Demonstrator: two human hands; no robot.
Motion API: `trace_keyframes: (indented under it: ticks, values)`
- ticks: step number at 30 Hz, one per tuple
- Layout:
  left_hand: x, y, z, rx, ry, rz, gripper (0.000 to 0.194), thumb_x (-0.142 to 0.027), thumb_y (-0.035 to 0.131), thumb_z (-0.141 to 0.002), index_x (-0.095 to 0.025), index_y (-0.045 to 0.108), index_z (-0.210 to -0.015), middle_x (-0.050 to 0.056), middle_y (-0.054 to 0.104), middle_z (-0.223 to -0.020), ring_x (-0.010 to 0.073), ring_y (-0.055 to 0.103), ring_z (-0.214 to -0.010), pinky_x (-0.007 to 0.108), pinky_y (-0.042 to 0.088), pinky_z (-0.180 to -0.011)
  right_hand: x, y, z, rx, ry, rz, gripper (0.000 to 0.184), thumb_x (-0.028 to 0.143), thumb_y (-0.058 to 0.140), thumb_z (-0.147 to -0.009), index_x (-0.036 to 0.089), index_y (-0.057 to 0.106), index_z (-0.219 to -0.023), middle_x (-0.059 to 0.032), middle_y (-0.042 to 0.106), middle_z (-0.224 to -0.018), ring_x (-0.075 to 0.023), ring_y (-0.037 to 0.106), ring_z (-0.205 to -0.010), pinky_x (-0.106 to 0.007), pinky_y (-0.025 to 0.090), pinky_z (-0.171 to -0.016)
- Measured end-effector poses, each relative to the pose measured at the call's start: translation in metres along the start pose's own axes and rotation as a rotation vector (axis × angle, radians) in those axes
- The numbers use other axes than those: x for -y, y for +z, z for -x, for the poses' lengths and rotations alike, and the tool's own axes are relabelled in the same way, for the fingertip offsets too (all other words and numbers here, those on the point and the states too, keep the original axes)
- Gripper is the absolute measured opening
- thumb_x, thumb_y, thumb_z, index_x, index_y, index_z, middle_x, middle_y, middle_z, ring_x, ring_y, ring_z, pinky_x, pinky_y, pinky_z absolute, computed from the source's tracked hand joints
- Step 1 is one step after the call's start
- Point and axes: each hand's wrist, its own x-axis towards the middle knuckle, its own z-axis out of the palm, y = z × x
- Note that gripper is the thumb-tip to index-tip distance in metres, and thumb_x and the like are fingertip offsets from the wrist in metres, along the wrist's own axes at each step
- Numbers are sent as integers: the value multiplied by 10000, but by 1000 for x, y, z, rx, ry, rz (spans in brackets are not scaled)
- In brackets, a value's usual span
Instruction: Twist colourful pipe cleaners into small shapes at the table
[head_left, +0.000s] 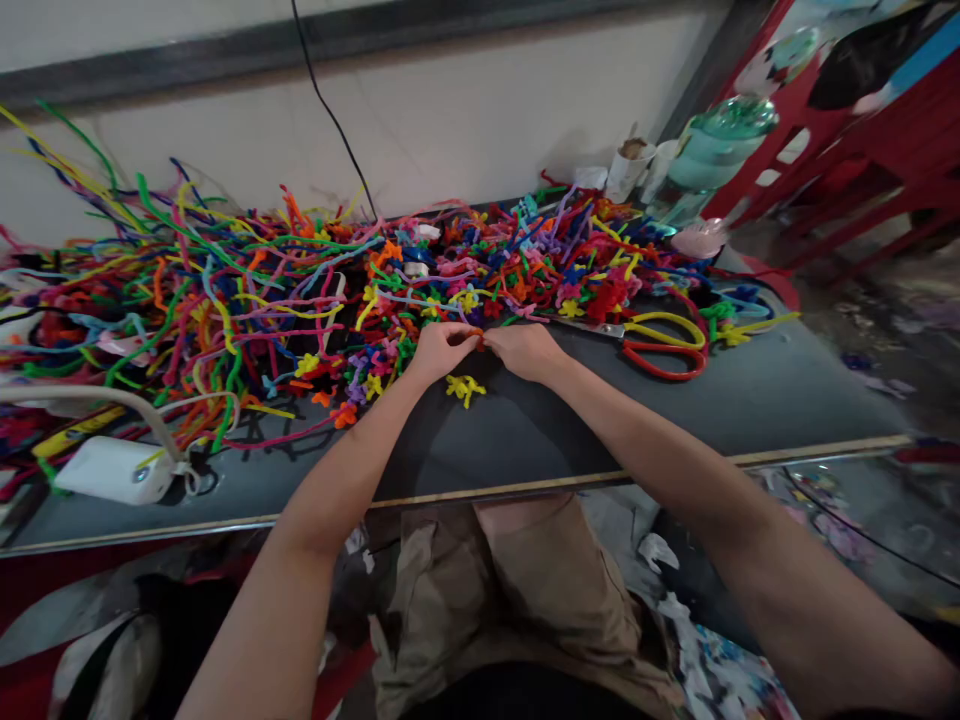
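My left hand (442, 347) and my right hand (527, 350) meet fingertip to fingertip over the dark table (750, 400), both pinched on a small orange pipe-cleaner piece (478, 335). Just below them lies a small yellow twisted pipe-cleaner figure (465, 387). Behind the hands spreads a big heap of coloured pipe cleaners (247, 290) and several small twisted figures (360, 385).
Scissors (664, 345) with red and yellow handles lie right of my hands. A white box with a cable (112, 468) sits at the table's left front. Cups (628, 165) and a greenish jar (712, 150) stand at the back right. Red furniture (862, 170) stands beyond.
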Motion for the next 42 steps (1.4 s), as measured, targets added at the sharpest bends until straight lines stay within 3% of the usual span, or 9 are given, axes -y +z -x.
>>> trace_keyframes:
  ticks: [5, 12, 17, 21, 24, 31, 36, 42]
  values:
    - [2, 3, -2, -15, -2, -1, 165, -274, 642, -793, -133, 725, -767, 58, 740, -769, 162, 670, -715, 270, 527, -703, 1, 4, 1, -47, 17, -2, 338, 237, 344, -981, 129, 664, -961, -120, 719, -901, -199, 637, -810, -281, 303, -609]
    - [8, 10, -2, -140, -55, 210, 297, -289, 658, -801, -142, 655, -1059, 60, 722, -846, 136, 650, -693, 251, 528, -647, -2, 11, -5, -216, 127, -99, 332, 248, 339, -991, 165, 659, -1025, -83, 725, -933, -188, 645, -816, -260, 295, -595]
    - [9, 9, 0, -211, -54, 176, 191, -304, 631, -812, -142, 671, -905, 45, 704, -793, 126, 624, -670, 236, 508, -616, -3, 9, -3, -198, 66, -171, 310, 313, 401, -980, 163, 671, -962, -72, 722, -866, -181, 639, -768, -251, 315, -589]
    - [8, 9, 1, -201, -48, 140, 150, -273, 616, -808, -143, 667, -865, 34, 695, -764, 122, 626, -684, 242, 516, -664, -7, 3, 0, -235, 69, -169, 330, 309, 410, -979, 172, 622, -1191, -83, 736, -985, -191, 658, -830, -250, 366, -626]
    - [5, 10, 2, -179, -34, 82, 144, -266, 616, -808, -145, 672, -863, 42, 707, -794, 128, 640, -709, 248, 519, -691, -10, 1, -2, -222, 52, -81, 343, 296, 403, -990, 211, 605, -1253, -78, 727, -1084, -202, 662, -910, -253, 378, -637]
    - [1, 7, 7, -230, 0, -180, 131, -249, 624, -817, -157, 703, -865, 40, 725, -804, 154, 660, -741, 275, 518, -747, -1, 10, -5, -207, -29, 67, 340, 248, 388, -1003, 132, 688, -1114, -121, 737, -960, -202, 653, -892, -273, 403, -677]
    - [3, 6, 7, -233, -34, -106, 152, -273, 621, -818, -149, 702, -851, 46, 727, -805, 153, 660, -735, 272, 519, -731, -3, 8, -4, -236, -33, 57, 307, 267, 435, -994, 179, 693, -1134, -90, 743, -934, -182, 654, -853, -266, 389, -652]
    - [-1, 4, 8, -79, -149, 136, 259, -390, 635, -804, -142, 709, -808, 44, 712, -712, 127, 615, -564, 235, 482, -532, -5, 7, -2, -264, -50, 56, 298, 237, 437, -989, 186, 718, -1074, -67, 744, -891, -168, 654, -832, -259, 357, -633]
